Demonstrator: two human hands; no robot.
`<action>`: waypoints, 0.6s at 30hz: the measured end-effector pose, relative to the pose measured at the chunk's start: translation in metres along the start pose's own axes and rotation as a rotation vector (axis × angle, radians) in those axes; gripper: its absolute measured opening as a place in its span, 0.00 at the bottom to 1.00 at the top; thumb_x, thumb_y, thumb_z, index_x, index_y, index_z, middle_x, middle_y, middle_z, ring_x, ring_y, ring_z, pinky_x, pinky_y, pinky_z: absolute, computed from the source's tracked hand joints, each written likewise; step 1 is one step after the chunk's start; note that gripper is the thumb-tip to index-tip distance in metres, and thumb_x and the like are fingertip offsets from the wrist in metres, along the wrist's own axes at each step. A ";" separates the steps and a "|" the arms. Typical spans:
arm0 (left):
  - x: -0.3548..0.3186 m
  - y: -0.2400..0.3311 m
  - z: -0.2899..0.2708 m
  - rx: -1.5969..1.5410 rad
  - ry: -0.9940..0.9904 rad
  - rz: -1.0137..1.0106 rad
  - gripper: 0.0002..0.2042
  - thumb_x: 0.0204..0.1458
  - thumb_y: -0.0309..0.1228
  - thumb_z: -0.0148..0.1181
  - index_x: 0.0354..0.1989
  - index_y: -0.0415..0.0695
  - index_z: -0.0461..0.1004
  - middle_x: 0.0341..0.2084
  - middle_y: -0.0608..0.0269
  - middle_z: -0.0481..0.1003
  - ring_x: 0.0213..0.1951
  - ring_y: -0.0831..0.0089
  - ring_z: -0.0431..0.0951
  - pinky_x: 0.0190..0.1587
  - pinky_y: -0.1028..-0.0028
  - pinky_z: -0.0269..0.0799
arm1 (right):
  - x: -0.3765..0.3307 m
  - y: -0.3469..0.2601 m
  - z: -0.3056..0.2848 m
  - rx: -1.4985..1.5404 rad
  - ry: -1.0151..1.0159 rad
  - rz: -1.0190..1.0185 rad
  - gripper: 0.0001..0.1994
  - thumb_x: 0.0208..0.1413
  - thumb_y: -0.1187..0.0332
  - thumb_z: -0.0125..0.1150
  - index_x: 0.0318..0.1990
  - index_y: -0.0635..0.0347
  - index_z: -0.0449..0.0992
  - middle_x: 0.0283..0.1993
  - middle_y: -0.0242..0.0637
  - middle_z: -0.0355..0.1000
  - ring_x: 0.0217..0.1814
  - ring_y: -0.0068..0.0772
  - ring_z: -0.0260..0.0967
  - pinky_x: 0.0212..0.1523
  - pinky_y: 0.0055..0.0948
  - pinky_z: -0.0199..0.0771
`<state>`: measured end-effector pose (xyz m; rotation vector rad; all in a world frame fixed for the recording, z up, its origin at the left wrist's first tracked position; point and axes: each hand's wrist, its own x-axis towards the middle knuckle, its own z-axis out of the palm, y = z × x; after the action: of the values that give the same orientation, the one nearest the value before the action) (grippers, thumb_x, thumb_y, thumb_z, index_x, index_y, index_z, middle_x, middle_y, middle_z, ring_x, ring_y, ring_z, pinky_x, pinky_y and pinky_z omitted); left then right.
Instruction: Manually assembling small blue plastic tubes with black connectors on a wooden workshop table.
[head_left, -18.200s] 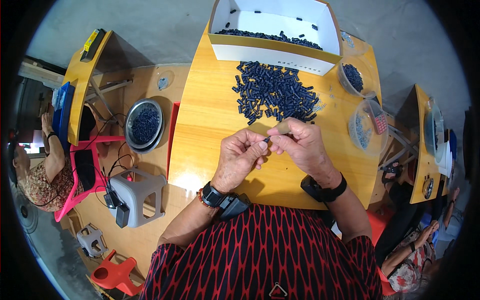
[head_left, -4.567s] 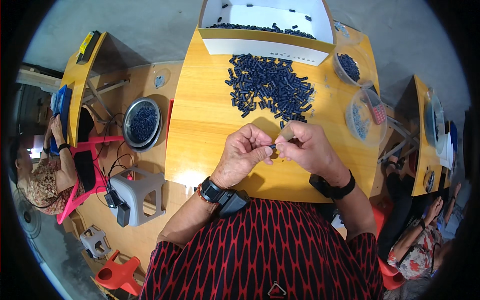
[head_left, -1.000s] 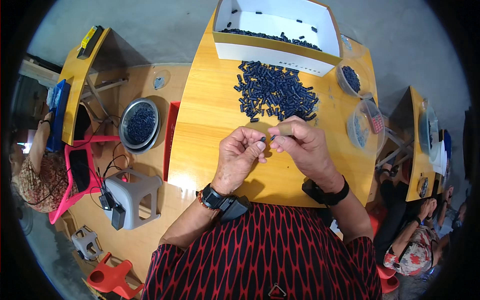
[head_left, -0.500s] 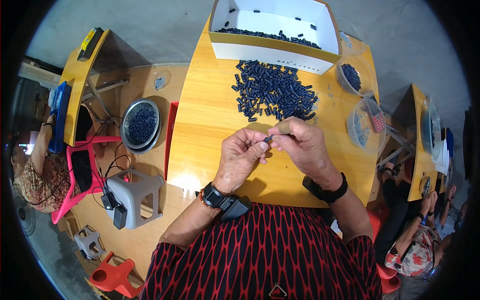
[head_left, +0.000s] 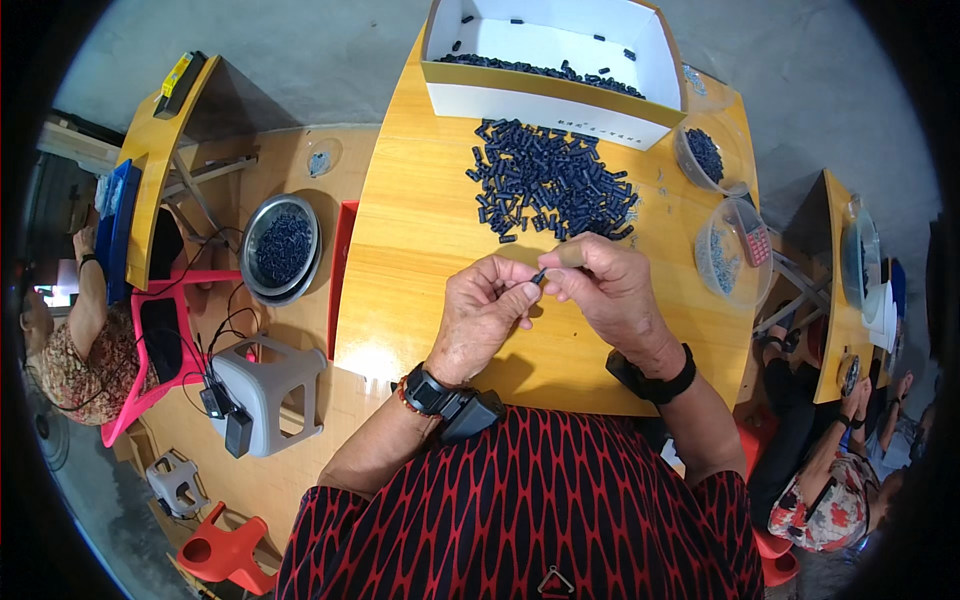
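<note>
While both hands hover over the near part of the yellow table (head_left: pixel 420 250), little has changed from half a second ago: the left hand (head_left: pixel 487 312) and right hand (head_left: pixel 600 285) remain close together, fingertips pinching one small dark piece (head_left: pixel 539 275) between them, so the fiddling at that piece seems still under way. It looks short, slim and black, like those in the loose pile (head_left: pixel 555 185) just beyond, before the white box (head_left: pixel 550 100).

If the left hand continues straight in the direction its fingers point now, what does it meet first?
The left hand points right, so it likely first meets the small dark piece pinched at its fingertips, then the right hand just beyond. Depth is hard to judge.
</note>
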<state>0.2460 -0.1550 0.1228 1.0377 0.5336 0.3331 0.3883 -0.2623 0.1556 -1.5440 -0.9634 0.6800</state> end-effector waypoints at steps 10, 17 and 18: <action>0.003 -0.002 -0.002 -0.031 -0.019 0.014 0.05 0.57 0.21 0.59 0.40 0.35 0.73 0.33 0.57 0.78 0.30 0.77 0.77 0.27 0.80 0.74 | 0.005 0.002 -0.003 -0.107 -0.045 -0.100 0.04 0.52 0.82 0.60 0.35 0.66 0.78 0.25 0.35 0.71 0.26 0.22 0.70 0.26 0.23 0.69; 0.001 -0.005 -0.001 -0.088 -0.013 0.002 0.05 0.57 0.20 0.59 0.39 0.34 0.73 0.32 0.56 0.78 0.29 0.76 0.77 0.27 0.79 0.74 | 0.004 0.001 -0.003 -0.149 -0.102 -0.130 0.07 0.50 0.82 0.60 0.35 0.62 0.79 0.25 0.37 0.72 0.26 0.27 0.71 0.27 0.25 0.70; 0.000 -0.005 0.000 -0.077 -0.009 0.010 0.04 0.57 0.20 0.58 0.39 0.34 0.73 0.32 0.56 0.78 0.28 0.76 0.77 0.27 0.79 0.75 | 0.004 0.002 -0.003 -0.173 -0.129 -0.129 0.07 0.50 0.81 0.59 0.35 0.62 0.79 0.25 0.37 0.72 0.26 0.28 0.71 0.27 0.25 0.71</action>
<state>0.2460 -0.1572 0.1185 0.9670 0.5044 0.3551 0.3930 -0.2607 0.1550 -1.5871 -1.2352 0.6240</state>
